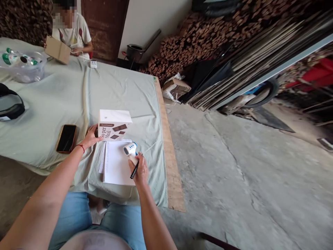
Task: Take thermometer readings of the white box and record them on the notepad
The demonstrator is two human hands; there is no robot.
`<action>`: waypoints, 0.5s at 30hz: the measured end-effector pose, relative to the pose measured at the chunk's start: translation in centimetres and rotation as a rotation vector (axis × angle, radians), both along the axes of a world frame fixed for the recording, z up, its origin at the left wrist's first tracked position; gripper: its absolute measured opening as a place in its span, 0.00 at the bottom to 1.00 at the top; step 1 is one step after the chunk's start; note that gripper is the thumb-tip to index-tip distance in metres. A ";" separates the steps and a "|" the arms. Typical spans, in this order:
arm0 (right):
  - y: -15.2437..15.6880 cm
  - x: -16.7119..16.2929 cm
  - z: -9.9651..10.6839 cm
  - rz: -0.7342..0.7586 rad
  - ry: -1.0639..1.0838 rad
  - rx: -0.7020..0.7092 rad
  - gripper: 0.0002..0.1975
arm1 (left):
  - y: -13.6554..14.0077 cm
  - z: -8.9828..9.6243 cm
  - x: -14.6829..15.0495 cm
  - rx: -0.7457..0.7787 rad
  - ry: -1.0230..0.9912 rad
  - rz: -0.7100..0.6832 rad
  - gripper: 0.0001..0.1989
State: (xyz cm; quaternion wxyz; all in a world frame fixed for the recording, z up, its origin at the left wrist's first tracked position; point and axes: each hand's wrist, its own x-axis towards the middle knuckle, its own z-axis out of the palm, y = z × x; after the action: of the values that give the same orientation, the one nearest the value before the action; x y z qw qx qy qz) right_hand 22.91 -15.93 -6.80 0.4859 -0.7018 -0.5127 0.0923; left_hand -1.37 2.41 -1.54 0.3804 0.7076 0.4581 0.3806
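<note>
A white carton [114, 118] printed "Super Meal" with chocolate pieces stands upright on the cloth-covered table [130, 86]. My left hand [90, 137] has its fingers at the carton's lower left edge, gripping it there; part of the fingers is hidden. In my right hand [141, 170] is a white and blue infrared thermometer [129, 149], held by its handle. A black pen [134, 170] is also held in that hand, slanting down to the left. Beneath it lies white paper [117, 168] in a stack, just in front of the carton.
Left of my left hand lies a phone [66, 139]. A black headset-like object [11, 107] and a clear tub of bottles [28, 71] are farther left. Across the table a person [80, 31] sits by a cardboard box [57, 50]. The table's wooden edge [170, 163] is at right.
</note>
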 end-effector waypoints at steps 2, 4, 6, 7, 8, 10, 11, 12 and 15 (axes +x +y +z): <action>0.2 -0.3 0.5 -0.034 0.109 0.030 0.14 | 0.0 0.8 0.5 -0.086 -0.122 -0.073 0.35; 0.5 -0.8 1.6 -0.054 0.254 0.060 0.15 | -0.9 1.4 0.6 -0.168 -0.276 -0.022 0.32; 0.9 -1.8 3.0 -0.042 0.458 0.090 0.17 | -2.3 1.6 0.3 -0.198 -0.395 0.078 0.29; 1.2 -2.5 3.8 -0.012 0.577 0.097 0.19 | -3.1 1.4 0.0 -0.207 -0.421 0.136 0.29; 1.4 -3.4 4.5 0.050 0.705 0.088 0.20 | -3.7 1.2 -0.3 -0.219 -0.421 0.200 0.30; 1.9 -5.4 5.8 0.194 0.916 0.056 0.21 | -4.9 0.5 -1.0 -0.229 -0.399 0.324 0.31; 2.2 -6.5 6.3 0.231 0.977 0.046 0.22 | -5.3 0.3 -1.4 -0.224 -0.386 0.367 0.31; 2.5 -7.6 6.6 0.248 1.021 0.037 0.23 | -5.7 0.0 -1.7 -0.206 -0.370 0.389 0.31; 3.4 -10.1 7.0 0.238 1.102 0.024 0.24 | -6.4 -0.2 -2.3 -0.104 -0.290 0.378 0.27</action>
State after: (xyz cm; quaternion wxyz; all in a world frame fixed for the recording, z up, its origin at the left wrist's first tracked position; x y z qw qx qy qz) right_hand 12.77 -12.54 0.15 0.6762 -0.4813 -0.2598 0.4936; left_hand -3.70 -4.03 -1.72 0.4003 0.5265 0.5420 0.5185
